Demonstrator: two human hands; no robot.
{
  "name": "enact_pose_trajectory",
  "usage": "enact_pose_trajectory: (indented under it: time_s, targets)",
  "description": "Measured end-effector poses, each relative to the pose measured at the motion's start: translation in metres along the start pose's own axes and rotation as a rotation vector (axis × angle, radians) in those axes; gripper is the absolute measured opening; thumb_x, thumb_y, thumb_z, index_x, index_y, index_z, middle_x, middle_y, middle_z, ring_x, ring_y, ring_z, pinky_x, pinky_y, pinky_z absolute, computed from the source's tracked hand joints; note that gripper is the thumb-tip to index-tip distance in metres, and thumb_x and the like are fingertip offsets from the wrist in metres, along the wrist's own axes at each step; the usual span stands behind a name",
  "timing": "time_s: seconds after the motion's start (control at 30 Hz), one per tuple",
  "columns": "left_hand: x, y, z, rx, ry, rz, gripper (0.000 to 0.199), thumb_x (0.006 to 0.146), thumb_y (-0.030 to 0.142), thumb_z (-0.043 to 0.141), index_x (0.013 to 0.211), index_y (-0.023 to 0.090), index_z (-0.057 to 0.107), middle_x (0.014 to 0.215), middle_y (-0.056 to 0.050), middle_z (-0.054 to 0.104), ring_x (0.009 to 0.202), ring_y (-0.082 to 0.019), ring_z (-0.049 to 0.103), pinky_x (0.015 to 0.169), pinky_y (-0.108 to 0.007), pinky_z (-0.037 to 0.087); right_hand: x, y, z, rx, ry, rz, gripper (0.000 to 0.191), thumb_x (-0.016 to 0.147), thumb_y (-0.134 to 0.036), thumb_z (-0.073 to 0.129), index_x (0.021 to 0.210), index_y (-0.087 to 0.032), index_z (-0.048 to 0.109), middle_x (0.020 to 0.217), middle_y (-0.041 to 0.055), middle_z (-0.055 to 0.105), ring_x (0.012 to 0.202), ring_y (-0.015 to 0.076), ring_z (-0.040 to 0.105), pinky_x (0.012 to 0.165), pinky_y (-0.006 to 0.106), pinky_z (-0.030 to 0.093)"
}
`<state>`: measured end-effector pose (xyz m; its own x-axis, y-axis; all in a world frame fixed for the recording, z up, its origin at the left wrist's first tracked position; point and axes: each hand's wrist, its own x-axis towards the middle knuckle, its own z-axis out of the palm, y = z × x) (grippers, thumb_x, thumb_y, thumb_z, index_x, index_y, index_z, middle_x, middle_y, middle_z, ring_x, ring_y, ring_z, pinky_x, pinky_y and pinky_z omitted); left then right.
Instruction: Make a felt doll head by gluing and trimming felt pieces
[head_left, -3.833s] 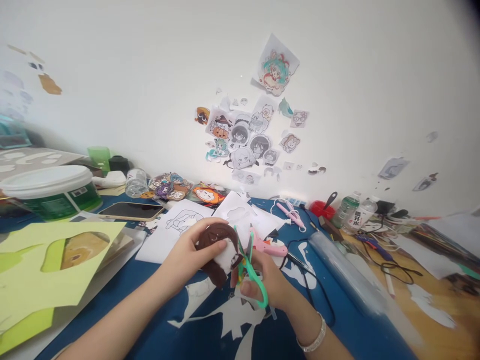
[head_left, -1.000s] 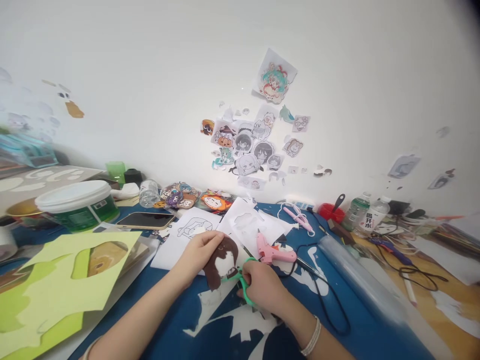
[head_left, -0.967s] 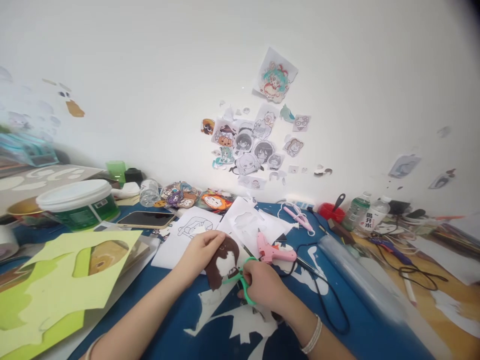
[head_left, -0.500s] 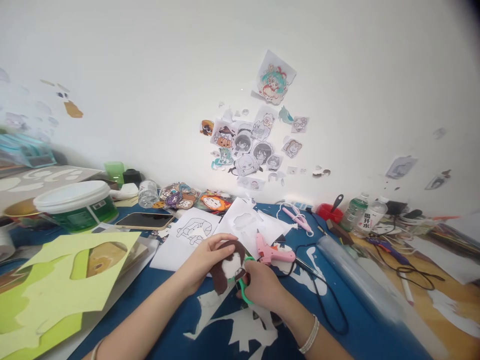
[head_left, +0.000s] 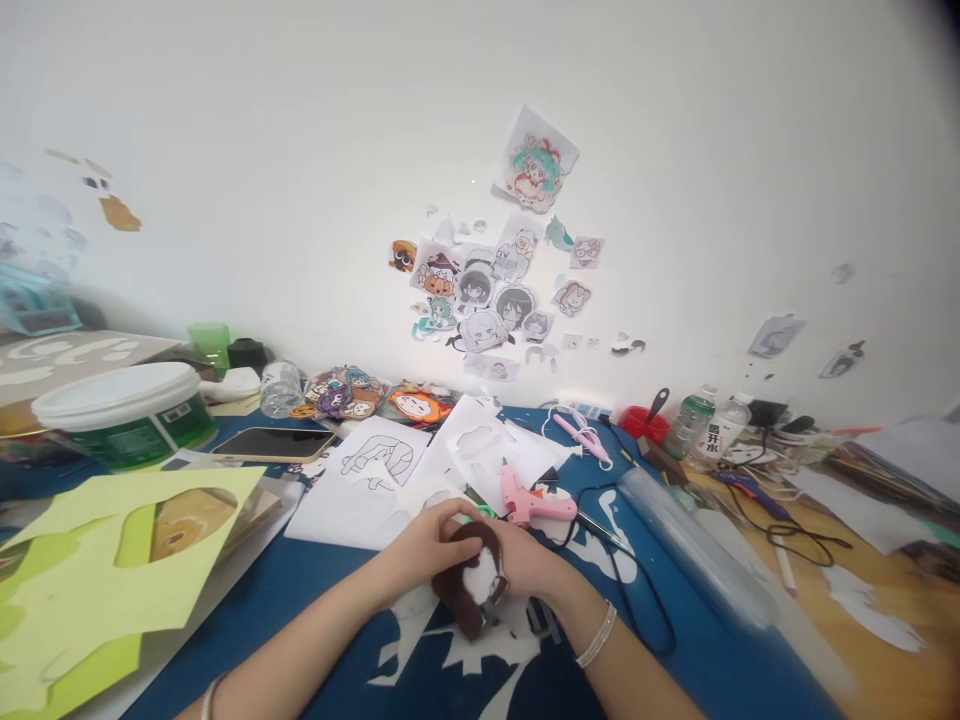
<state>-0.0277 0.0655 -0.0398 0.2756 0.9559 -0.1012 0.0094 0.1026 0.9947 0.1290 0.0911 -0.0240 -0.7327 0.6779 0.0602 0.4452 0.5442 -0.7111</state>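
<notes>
My left hand (head_left: 427,545) is closed on a cutout (head_left: 480,580) with a dark brown border and a white middle, its thumb pressed on the brown part. The cutout tilts, with one brown end pointing down toward me. Close against its far right side is my right hand (head_left: 529,555), closed, with its fingers mostly hidden. A bit of the green-handled scissors (head_left: 484,509) shows at the far side of the two hands; their blades are largely hidden. Below the hands, white paper scraps (head_left: 480,655) lie on the blue table cover (head_left: 322,600).
A pink glue gun (head_left: 534,500) lies just beyond my right hand, its black cord trailing right. Drawing sheets (head_left: 330,510), a phone (head_left: 274,444) and a white tub (head_left: 124,405) are at the left. Yellow-green sheets (head_left: 97,590) lie nearer. A clear roll (head_left: 697,545) lies right.
Both hands have come closer together and the cutout has turned and dropped lower. The scissors' green handles, plain before at the right hand, are now mostly covered. The view has shifted slightly right.
</notes>
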Motion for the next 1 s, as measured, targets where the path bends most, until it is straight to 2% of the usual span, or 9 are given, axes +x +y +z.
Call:
enact_pose_trajectory:
  time_s: [0.07,0.2,0.3,0.37,0.5,0.57,0.67,0.73,1.0]
  targets:
    - [-0.001,0.003,-0.002,0.005,-0.015,0.014,0.032,0.065,0.039,0.069,0.089,0.019,0.06,0.07,0.0,0.067,0.067,-0.018,0.062,0.061,-0.027,0.045,0.001,0.002,-0.003,0.136,-0.002,-0.002,0.03,0.059,-0.013,0.064,0.088,-0.02,0.063,0.083,0.0005,0.067,0.079,0.0201,0.06,0.069,0.027,0.046]
    - [-0.001,0.012,-0.01,0.043,0.077,0.06,0.028,0.069,0.04,0.064,0.086,0.018,0.057,0.078,-0.002,0.067,0.075,-0.018,0.062,0.065,-0.027,0.046,0.001,0.01,-0.006,0.369,0.189,0.113,0.006,0.073,-0.022,0.054,0.075,-0.018,0.057,0.063,-0.002,0.058,0.056,0.0135,0.054,0.053,0.024,0.042]
    - [0.0,0.017,-0.017,0.101,0.198,0.097,0.027,0.071,0.039,0.06,0.088,0.018,0.055,0.076,-0.001,0.064,0.074,-0.018,0.062,0.061,-0.027,0.046,-0.001,0.014,-0.006,0.419,0.239,0.134,0.022,0.083,-0.035,0.043,0.077,-0.017,0.054,0.059,-0.0025,0.054,0.045,0.01,0.049,0.045,0.022,0.037]
    - [0.001,0.016,-0.02,0.146,0.254,0.121,0.027,0.073,0.039,0.057,0.089,0.018,0.053,0.077,-0.002,0.064,0.074,-0.019,0.062,0.061,-0.028,0.047,-0.001,0.014,-0.005,0.461,0.246,0.131,0.023,0.081,-0.039,0.048,0.079,-0.017,0.054,0.063,-0.0015,0.057,0.046,0.0094,0.05,0.046,0.022,0.038]
    - [0.002,0.01,-0.018,0.27,0.34,0.203,0.028,0.073,0.032,0.055,0.098,0.021,0.051,0.087,-0.003,0.061,0.078,-0.02,0.059,0.072,-0.034,0.047,-0.001,0.011,0.001,0.521,0.297,0.183,0.016,0.071,-0.031,0.06,0.075,-0.018,0.052,0.06,-0.0034,0.058,0.044,0.0088,0.051,0.046,0.021,0.038]
    - [0.0,0.008,-0.015,0.341,0.379,0.256,0.024,0.071,0.026,0.054,0.095,0.023,0.051,0.091,-0.002,0.057,0.083,-0.021,0.056,0.076,-0.035,0.045,0.0,0.01,0.002,0.539,0.325,0.19,0.013,0.071,-0.028,0.06,0.072,-0.017,0.052,0.056,-0.0044,0.056,0.044,0.0091,0.051,0.046,0.021,0.039]
    - [-0.004,0.01,-0.011,0.513,0.324,0.394,0.006,0.072,0.02,0.053,0.077,0.023,0.05,0.095,-0.003,0.053,0.087,-0.02,0.052,0.076,-0.033,0.043,0.0,0.008,0.003,0.538,0.352,0.165,0.011,0.071,-0.026,0.059,0.071,-0.017,0.053,0.055,-0.0044,0.054,0.047,0.01,0.052,0.049,0.022,0.041]
    - [-0.006,0.011,-0.01,0.621,0.274,0.462,0.005,0.075,0.021,0.052,0.072,0.022,0.048,0.097,-0.004,0.051,0.085,-0.018,0.052,0.073,-0.031,0.044,0.0,0.007,0.003,0.528,0.356,0.138,0.011,0.072,-0.026,0.059,0.072,-0.017,0.053,0.056,-0.0041,0.055,0.048,0.0104,0.053,0.05,0.023,0.042]
    - [-0.002,0.006,-0.012,0.667,0.245,0.44,0.02,0.078,0.029,0.056,0.068,0.021,0.041,0.09,-0.003,0.051,0.076,-0.015,0.051,0.066,-0.028,0.043,-0.001,0.012,0.004,0.562,0.305,0.077,0.015,0.077,-0.031,0.056,0.078,-0.016,0.058,0.063,-0.0019,0.057,0.054,0.0118,0.057,0.056,0.026,0.046]
